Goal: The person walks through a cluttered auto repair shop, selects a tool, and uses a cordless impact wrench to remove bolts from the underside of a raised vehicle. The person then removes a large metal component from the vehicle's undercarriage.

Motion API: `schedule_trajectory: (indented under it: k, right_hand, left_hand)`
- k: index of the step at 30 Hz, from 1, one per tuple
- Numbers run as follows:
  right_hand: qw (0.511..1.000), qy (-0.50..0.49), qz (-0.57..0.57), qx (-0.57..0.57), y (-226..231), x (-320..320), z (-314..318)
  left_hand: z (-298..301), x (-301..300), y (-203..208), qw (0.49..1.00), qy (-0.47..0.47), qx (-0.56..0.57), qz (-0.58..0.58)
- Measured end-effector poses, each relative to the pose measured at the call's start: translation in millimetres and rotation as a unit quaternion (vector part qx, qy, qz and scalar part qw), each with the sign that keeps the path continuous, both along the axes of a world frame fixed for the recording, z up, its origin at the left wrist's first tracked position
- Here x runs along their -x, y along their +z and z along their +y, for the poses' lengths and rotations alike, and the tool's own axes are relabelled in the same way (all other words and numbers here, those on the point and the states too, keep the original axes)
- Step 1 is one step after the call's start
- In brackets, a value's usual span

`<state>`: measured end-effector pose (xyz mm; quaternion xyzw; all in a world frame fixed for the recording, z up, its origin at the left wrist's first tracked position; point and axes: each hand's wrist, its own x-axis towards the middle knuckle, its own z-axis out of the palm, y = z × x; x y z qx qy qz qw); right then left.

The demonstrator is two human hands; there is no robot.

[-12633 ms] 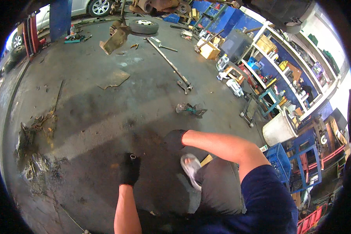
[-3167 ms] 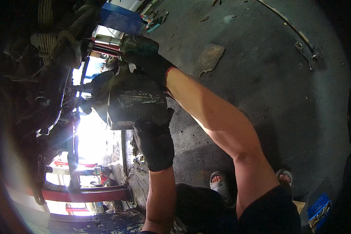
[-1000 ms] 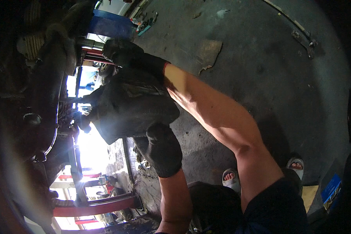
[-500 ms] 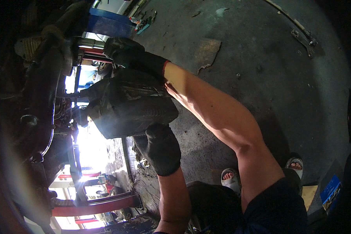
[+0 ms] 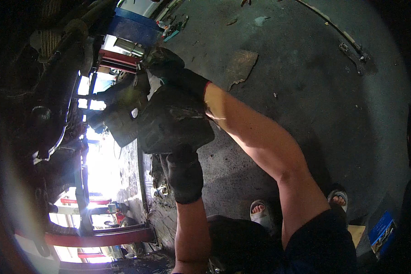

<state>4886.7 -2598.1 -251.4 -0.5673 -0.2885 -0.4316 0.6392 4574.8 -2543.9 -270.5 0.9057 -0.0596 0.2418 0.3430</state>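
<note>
A bulky, dark, grimy vehicle part (image 5: 178,132) is between my two gloved hands, beside the vehicle's underside. My right hand (image 5: 166,64), in a black glove with a red cuff edge, is closed on its upper end. Close to those fingers lies a silver metal cylinder (image 5: 129,46); whether it joins the part I cannot make out. From below, my left hand (image 5: 182,176), also in a black glove, grips the part's lower edge, its fingertips hidden. A dark bracket-like piece (image 5: 121,116) with a small bright hole stands left of the part.
The vehicle's dark underside (image 5: 41,114) fills the left. A blue container (image 5: 134,27) stands at the far left, red lift beams (image 5: 100,237) lower left. On the grey floor lie a flat brown scrap (image 5: 243,66), a metal bar (image 5: 351,55) and a blue box (image 5: 382,230) near my sandalled feet.
Both hands and the dark part have shifted away from the vehicle's underside. The silver cylinder now shows apart from the underside, and a gap has appeared between the part and the bracket-like piece.
</note>
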Motion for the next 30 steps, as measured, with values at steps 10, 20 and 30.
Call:
schedule_trajectory:
  k: [10, 20, 30]
  right_hand:
    - [0.94, -0.28, -0.128, 0.148, -83, 36, -60]
    - [0.98, -0.14, -0.095, 0.101, -86, 132, -141]
    - [0.976, -0.171, -0.07, 0.119, -72, 141, -143]
  left_hand:
    - [-35, -17, 48, 0.947, -0.073, 0.312, 0.004]
    - [-81, -81, 158, 0.988, -0.019, -0.132, 0.074]
    - [-88, -83, 197, 0.946, -0.114, -0.295, 0.076]
